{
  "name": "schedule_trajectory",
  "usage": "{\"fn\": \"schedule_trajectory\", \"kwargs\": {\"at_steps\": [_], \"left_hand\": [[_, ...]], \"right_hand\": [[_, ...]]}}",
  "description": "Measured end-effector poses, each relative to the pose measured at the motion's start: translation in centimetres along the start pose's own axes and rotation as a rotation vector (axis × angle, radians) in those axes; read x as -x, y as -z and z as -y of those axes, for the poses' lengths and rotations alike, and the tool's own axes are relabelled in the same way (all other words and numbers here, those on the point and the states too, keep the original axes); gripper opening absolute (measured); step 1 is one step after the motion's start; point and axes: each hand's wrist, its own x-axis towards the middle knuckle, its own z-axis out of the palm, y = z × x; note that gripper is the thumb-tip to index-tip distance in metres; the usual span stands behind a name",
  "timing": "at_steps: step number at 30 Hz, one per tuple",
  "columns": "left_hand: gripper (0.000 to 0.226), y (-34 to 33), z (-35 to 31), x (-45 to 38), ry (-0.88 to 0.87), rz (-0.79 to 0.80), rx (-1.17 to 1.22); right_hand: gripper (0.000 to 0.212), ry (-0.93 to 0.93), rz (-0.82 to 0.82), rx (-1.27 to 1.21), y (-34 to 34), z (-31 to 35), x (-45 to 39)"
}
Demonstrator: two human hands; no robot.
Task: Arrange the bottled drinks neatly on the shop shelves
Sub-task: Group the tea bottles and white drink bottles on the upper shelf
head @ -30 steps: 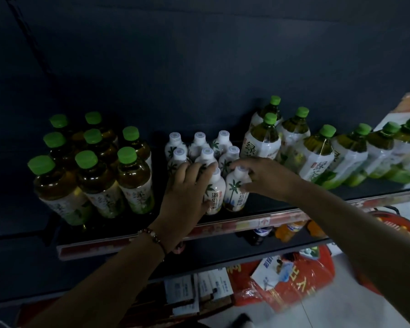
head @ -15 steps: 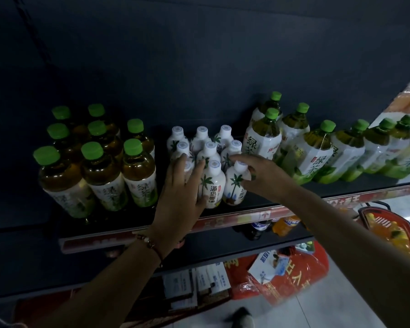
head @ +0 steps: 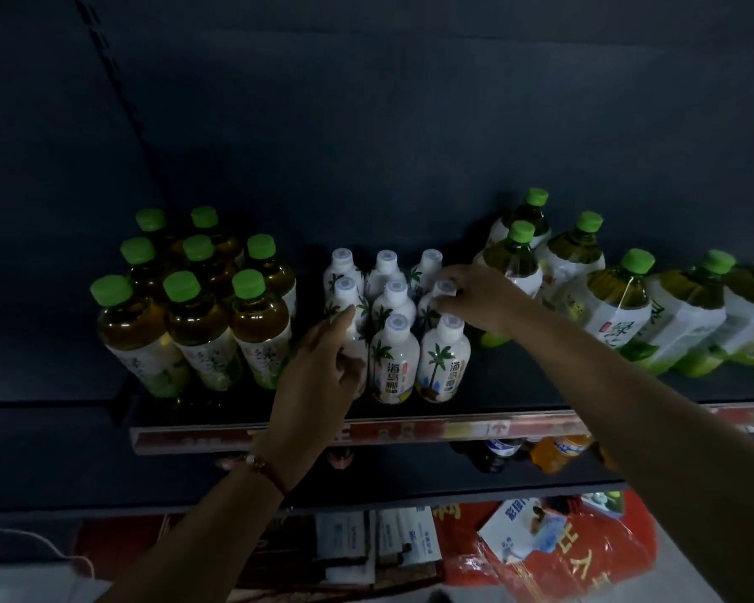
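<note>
Shelf: carries all the drinks; its front edge has a red price strip.
Large green-cap bottles: toward the right end, leaning; a push from the right forearm can tip them.
Brown tea bottles: upright group toward the left end.
White coconut bottles: three tight rows in the middle, the front row near the front edge; one strong push can probably knock down the neighbours.
Right hand: pinches a cap in the middle row.
Left hand: fingers curl around the front-left white bottle, which may slip off the edge.
</note>
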Motion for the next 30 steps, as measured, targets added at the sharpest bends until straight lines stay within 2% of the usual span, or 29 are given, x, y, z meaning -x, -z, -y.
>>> {"fn": "schedule_trajectory", "kwargs": {"at_steps": [2, 8, 15, 18, 23, 27, 30], "left_hand": [[0.065, 0.6, 0.2, -0.1, 0.016, 0.036, 0.01], [0.069, 1.1, 0.3, -0.4, -0.009, 0.094, 0.0], [0.069, 0.9, 0.4, -0.4, -0.032, 0.083, -0.022], [0.069, 1.0, 0.6, -0.5, -0.055, 0.09, -0.051], [0.067, 0.9, 0.9, -0.7, -0.122, 0.082, -0.205], [0.07, 0.9, 0.7, -0.8, -0.128, 0.083, -0.311], [0.071, 1.0, 1.0, -0.7, -0.151, 0.082, -0.357]], "right_hand": [[0.03, 0.022, -0.014, -0.006, -0.5, -0.3, -0.6], [0.015, 0.028, -0.073, -0.094, -0.9, -0.4, -0.6], [0.032, 0.048, -0.062, -0.204, -0.6, -0.6, 0.0], [0.047, 0.103, -0.09, -0.27, -0.2, -1.2, 1.9], [0.077, 0.226, 0.059, -0.023, -1.6, -1.9, 5.8], [0.074, 0.23, -0.085, 0.036, -3.3, -1.8, 6.1], [0.072, 0.228, -0.13, 0.025, -3.9, -1.6, 6.3]]}}
